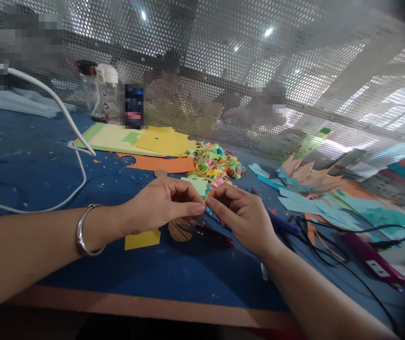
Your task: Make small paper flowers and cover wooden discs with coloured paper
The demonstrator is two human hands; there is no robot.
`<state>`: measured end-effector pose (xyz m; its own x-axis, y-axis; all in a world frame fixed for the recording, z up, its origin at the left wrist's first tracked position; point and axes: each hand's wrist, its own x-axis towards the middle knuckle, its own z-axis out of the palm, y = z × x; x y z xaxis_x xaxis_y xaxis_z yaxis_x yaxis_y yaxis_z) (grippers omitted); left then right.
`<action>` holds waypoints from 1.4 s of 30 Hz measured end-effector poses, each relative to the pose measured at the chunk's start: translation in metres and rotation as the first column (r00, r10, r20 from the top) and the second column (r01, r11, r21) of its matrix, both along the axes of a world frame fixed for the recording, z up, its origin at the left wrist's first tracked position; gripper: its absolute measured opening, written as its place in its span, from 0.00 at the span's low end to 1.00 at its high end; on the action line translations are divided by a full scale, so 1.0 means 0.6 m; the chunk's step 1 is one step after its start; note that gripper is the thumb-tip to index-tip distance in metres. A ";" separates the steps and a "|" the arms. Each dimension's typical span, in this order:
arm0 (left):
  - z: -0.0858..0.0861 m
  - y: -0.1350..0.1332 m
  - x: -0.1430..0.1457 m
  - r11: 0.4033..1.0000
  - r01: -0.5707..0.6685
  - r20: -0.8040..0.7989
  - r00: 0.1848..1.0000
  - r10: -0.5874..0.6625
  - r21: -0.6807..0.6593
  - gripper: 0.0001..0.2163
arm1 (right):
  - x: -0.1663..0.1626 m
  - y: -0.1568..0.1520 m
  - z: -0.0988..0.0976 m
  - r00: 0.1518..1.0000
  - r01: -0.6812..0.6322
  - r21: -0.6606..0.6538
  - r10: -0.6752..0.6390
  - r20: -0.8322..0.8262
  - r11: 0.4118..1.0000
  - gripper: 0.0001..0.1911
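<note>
A small yellow paper piece (207,197) is pinched between my two hands, above the middle of the blue table. My left hand (163,203), with a silver bangle at its wrist, closes thumb and finger on one side of it. From the other side my right hand (241,212) pinches it too. Below the hands are a round wooden disc (180,230) and dark-handled scissors (216,235), partly covered. A yellow paper rectangle (142,240) lies under my left wrist. Just beyond my fingers is a pale green paper scrap (198,184).
Behind my hands sits a heap of colourful paper curls (216,163), beside orange paper (163,163) and yellow sheets (167,140). Bottles (108,94) and a phone (133,106) stand against the mesh. To the right are blue paper strips (308,208), a purple power strip (368,257) and black cables.
</note>
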<state>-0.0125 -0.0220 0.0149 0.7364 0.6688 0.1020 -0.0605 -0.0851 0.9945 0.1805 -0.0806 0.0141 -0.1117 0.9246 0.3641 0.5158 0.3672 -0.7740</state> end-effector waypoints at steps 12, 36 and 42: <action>-0.007 0.002 0.003 1.000 -0.007 0.037 0.999 0.008 -0.008 0.06 | 0.003 0.000 0.004 1.000 -0.005 -0.003 0.005 -0.014 1.000 0.08; 0.007 -0.005 0.000 0.987 -0.138 -0.024 0.990 0.141 0.086 0.09 | 0.003 -0.001 0.008 1.000 0.019 -0.030 -0.019 -0.003 0.999 0.10; 0.011 -0.010 -0.002 0.993 -0.118 -0.023 0.993 0.118 0.008 0.11 | 0.003 -0.002 0.008 1.000 -0.007 -0.015 0.007 -0.015 1.000 0.09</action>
